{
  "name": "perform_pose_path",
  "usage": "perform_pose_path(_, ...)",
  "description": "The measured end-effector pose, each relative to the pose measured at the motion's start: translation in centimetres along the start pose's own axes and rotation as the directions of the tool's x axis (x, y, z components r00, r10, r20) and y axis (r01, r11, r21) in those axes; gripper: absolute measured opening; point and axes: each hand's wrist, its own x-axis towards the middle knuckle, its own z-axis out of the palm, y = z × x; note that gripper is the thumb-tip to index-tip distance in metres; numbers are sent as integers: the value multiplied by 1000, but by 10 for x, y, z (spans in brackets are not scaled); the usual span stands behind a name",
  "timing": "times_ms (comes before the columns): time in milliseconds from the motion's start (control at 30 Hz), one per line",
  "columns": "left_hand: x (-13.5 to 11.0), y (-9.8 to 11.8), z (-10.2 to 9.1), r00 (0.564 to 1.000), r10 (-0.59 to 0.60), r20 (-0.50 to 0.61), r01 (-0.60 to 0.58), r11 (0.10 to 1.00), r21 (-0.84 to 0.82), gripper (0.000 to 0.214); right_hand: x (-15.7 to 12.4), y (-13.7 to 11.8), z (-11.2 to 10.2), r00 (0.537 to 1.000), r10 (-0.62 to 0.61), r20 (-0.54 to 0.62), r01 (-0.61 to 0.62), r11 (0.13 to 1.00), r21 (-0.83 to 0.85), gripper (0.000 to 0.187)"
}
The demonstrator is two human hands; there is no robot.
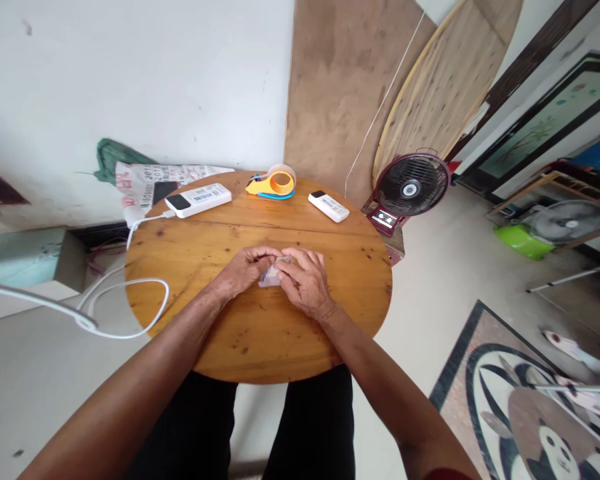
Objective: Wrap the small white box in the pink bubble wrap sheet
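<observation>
Over the middle of the round wooden table [240, 333], both of my hands meet around a small clear plastic piece [269, 278], perhaps a little bag or case; its exact kind does not show. My left hand [247, 270] pinches its left and upper edge between thumb and fingers. Fingers of my right hand [305, 280] are bent over its right side and cover part of it. What lies inside the plastic, if anything, is too small to make out.
Along the table's far side are a white power bank [200, 200] with a cable [153, 217], an orange tape dispenser [267, 185] and a second white device [329, 206]. A fan [410, 187] stands beyond the right edge. More white cable [125, 335] loops past the left edge.
</observation>
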Motion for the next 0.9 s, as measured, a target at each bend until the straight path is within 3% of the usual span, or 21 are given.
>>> perform_pose_path(333, -4, 7, 1, 999, -28, -22, 28, 999, 47, 39, -2, 8, -2, 989, 104, -105, -96, 992, 78, 26)
perform_pose_path(700, -4, 5, 0, 1000, -15, -12, 15, 999, 43, 37, 0, 7, 1, 986, 136, -96, -122, 982, 143, 32)
perform_pose_path(833, -4, 3, 0, 1000, 20, 1, -21, 998, 56, 37, 1, 8, 5, 976, 174, -129, -150, 973, 173, 40)
perform_pose_path(900, -5, 3, 0, 998, 59, 9, -60, 994, 87, 35, 2, 8, 6, 978, 170, -121, -149, 974, 171, 34)
